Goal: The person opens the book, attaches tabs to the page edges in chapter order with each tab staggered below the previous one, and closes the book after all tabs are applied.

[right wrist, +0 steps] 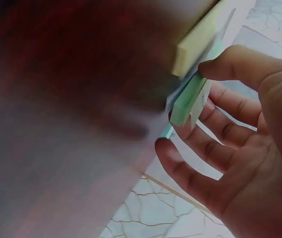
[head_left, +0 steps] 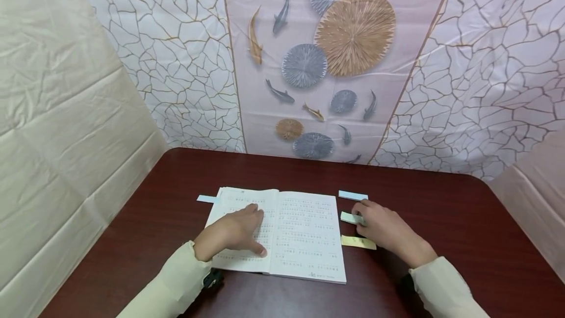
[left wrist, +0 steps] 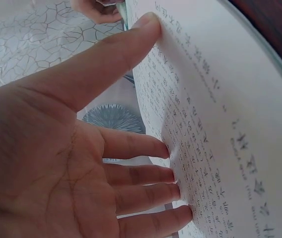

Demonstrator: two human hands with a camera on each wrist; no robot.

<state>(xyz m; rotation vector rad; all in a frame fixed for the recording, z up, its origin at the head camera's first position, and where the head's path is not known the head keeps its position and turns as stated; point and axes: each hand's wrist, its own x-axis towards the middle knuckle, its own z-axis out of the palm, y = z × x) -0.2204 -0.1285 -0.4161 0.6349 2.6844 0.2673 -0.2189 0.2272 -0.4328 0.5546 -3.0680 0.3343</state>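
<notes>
An open book [head_left: 309, 239] with printed pages lies on the table. My left hand [head_left: 236, 229] rests spread on its left page, fingers straight, with thumb and fingertips [left wrist: 183, 213] against the paper in the left wrist view. Beside the book's right edge, my right hand [head_left: 386, 227] pinches the green sticky note pad [head_left: 351, 218] between thumb and curled fingers. In the right wrist view, a pale sheet [right wrist: 199, 103] leans away from the green pad's block, partly hidden by fingers. A yellow sticky note pad [head_left: 358, 242] lies nearer me, a light blue pad [head_left: 353, 195] farther off.
A light blue sticky strip [head_left: 206, 198] juts out from the book's left edge. The dark red-brown table [head_left: 441, 210] runs back to a patterned cloth [head_left: 300, 112] hung behind it. Pale cloth walls [head_left: 66, 161] close in the sides.
</notes>
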